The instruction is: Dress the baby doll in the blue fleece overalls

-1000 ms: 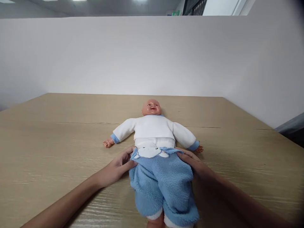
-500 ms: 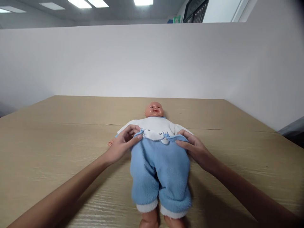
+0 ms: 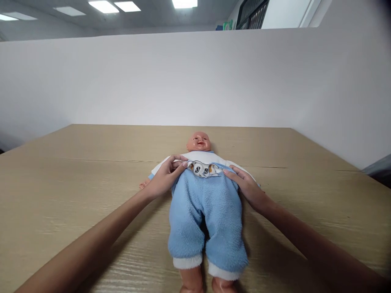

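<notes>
A baby doll point(image 3: 199, 141) lies on its back, head away from me and bare legs toward me. It wears a white long-sleeved top point(image 3: 200, 156) and fuzzy light-blue pants point(image 3: 195, 211) with white cuffs. At the waist shows a printed cartoon animal face point(image 3: 203, 169); whether it belongs to the top or the pants is unclear. My left hand point(image 3: 166, 176) pinches the left side of the pants' upper edge between thumb and fingers. On the right side, my right hand point(image 3: 246, 184) grips the same edge, thumb on top. The doll's left-side hand point(image 3: 144, 184) pokes out beside my wrist.
Under the doll is a wood-grain table point(image 3: 76, 195) with a seam running across it. A white partition point(image 3: 183, 77) stands behind the table and along the right. A dark grey object point(image 3: 380, 169) shows beyond the right edge.
Both hands have moved slightly up toward the doll's chest with the pants' upper edge. The cartoon face at the waist now shows open eyes and brown patches.
</notes>
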A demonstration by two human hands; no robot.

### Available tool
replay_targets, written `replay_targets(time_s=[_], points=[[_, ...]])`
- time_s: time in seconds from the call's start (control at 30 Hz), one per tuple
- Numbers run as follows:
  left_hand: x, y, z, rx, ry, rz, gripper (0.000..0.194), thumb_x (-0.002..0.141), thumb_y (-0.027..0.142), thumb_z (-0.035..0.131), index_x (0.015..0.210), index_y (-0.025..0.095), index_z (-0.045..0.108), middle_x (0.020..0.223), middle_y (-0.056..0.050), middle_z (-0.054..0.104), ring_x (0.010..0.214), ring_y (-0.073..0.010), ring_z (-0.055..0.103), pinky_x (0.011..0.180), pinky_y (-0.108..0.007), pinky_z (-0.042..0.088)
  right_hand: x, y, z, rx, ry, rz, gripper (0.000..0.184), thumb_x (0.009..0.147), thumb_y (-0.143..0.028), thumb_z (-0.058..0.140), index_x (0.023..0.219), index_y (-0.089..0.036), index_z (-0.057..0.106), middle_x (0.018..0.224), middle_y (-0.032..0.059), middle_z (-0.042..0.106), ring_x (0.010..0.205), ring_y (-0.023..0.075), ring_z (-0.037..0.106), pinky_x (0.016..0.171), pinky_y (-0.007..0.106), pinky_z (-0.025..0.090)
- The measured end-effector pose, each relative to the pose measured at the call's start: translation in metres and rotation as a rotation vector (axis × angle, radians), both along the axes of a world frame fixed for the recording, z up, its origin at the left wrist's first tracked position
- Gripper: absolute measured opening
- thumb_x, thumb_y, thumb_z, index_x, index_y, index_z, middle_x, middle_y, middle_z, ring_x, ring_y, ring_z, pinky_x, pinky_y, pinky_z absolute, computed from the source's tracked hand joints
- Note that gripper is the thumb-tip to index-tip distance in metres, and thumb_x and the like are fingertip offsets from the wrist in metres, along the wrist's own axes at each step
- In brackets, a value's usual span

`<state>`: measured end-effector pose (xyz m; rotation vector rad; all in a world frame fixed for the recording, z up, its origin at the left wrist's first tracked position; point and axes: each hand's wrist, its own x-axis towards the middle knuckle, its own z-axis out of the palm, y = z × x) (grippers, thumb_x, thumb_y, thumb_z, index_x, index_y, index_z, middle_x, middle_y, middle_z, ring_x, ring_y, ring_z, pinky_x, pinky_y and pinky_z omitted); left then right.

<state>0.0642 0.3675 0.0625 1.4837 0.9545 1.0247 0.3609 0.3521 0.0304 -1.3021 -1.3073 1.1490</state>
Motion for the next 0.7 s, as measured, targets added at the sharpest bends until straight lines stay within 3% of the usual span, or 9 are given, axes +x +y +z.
replay_targets(time_s=[0.23, 0.37, 0.47, 0.57, 0.7], points=[[0.0, -0.002, -0.009, -0.119, 0.024, 0.099, 0.075, 0.085, 0.079, 0.078, 0.126, 0.019, 0.062, 0.082, 0.001, 0.064, 0.069, -0.0144, 0.048, 0.063, -0.025, 0.032, -0.003, 0.004, -0.018, -0.081, 0.09, 0.05, 0.055, 0.084, -0.068, 0.083, 0.118, -0.025, 0.08, 0.134, 0.0061, 0.079, 0.137, 0.0349, 0.065, 0.13, 0.054, 0.039], [-0.004, -0.005, -0.018, -0.104, -0.013, 0.121, 0.064, 0.09, 0.077, 0.074, 0.116, 0.02, 0.061, 0.085, 0.001, 0.059, 0.076, -0.0152, 0.048, 0.067, -0.026, 0.034, 0.002, 0.002, -0.019, -0.04, 0.005, 0.118, 0.057, 0.084, -0.074, 0.08, 0.108, -0.023, 0.083, 0.121, 0.0075, 0.081, 0.127, 0.0364, 0.067, 0.128, 0.056, 0.039], [-0.016, -0.007, -0.021, -0.095, 0.03, 0.035, 0.052, 0.097, 0.071, 0.068, 0.106, 0.02, 0.06, 0.09, 0.0, 0.054, 0.084, -0.017, 0.048, 0.075, -0.028, 0.038, 0.007, -0.003, -0.017, -0.015, -0.011, 0.174, 0.058, 0.088, -0.076, 0.075, 0.111, -0.024, 0.083, 0.117, 0.0072, 0.081, 0.12, 0.0353, 0.07, 0.123, 0.056, 0.044], [-0.032, -0.007, -0.021, -0.027, 0.193, -0.109, 0.049, 0.097, 0.069, 0.066, 0.097, 0.02, 0.06, 0.092, -0.001, 0.054, 0.092, -0.0207, 0.049, 0.084, -0.031, 0.04, 0.011, -0.009, -0.016, 0.047, -0.092, 0.194, 0.058, 0.093, -0.077, 0.069, 0.111, -0.023, 0.084, 0.113, 0.0069, 0.081, 0.115, 0.0352, 0.07, 0.118, 0.054, 0.048], [-0.042, -0.009, -0.021, 0.029, 0.283, -0.233, 0.043, 0.096, 0.063, 0.067, 0.093, 0.02, 0.062, 0.099, -0.004, 0.06, 0.1, -0.0251, 0.053, 0.094, -0.035, 0.043, 0.013, -0.016, -0.019, 0.091, -0.131, 0.201, 0.052, 0.097, -0.069, 0.068, 0.122, -0.025, 0.081, 0.126, 0.0062, 0.08, 0.124, 0.0361, 0.067, 0.125, 0.055, 0.042]])
